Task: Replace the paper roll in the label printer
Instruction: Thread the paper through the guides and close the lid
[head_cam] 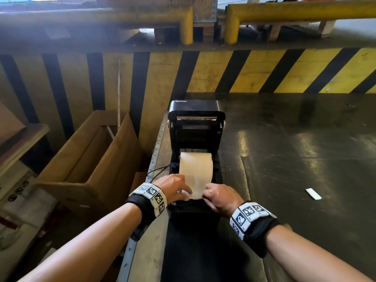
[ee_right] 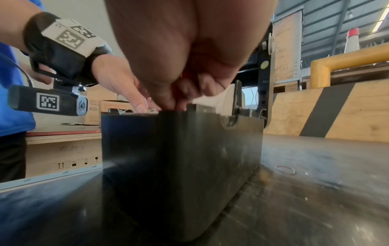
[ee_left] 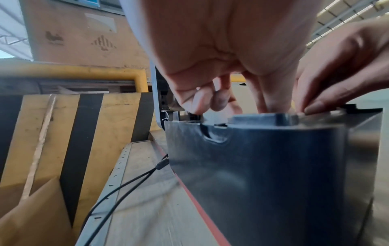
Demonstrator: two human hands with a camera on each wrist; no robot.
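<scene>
Tabletop (head_cam: pixel 295 159), dark, glossy and scuffed, spreads out to the right of both hands and carries everything here. Off to the left of the left hand stands the open brown cardboard box (head_cam: pixel 91 159), below the table edge. Directly ahead of the fingers sits the black plastic label printer (head_cam: pixel 195 127), lid swung upright at the far side, body open toward the person. In its bay, just beyond the fingertips, lies the white paper roll (head_cam: pixel 196 165), seated on its side between the two holders, with its loose end drawn forward over the printer's front edge. And there's the grip: the left hand (head_cam: pixel 175 188) lies with fingers stretched flat on the left edge of that paper tail, pressing it down; the right hand (head_cam: pixel 220 197) has its fingers curled in, pinching the tail's right edge against the front of the printer (the wrist views show fingertips down at the top rim, little else). Two thin black cables (ee_left: pixel 126 183) run off the printer's left side, under the left wrist. Well out to the right of the right hand, a small white paper strip (head_cam: pixel 313 193) lies alone on the tabletop.
</scene>
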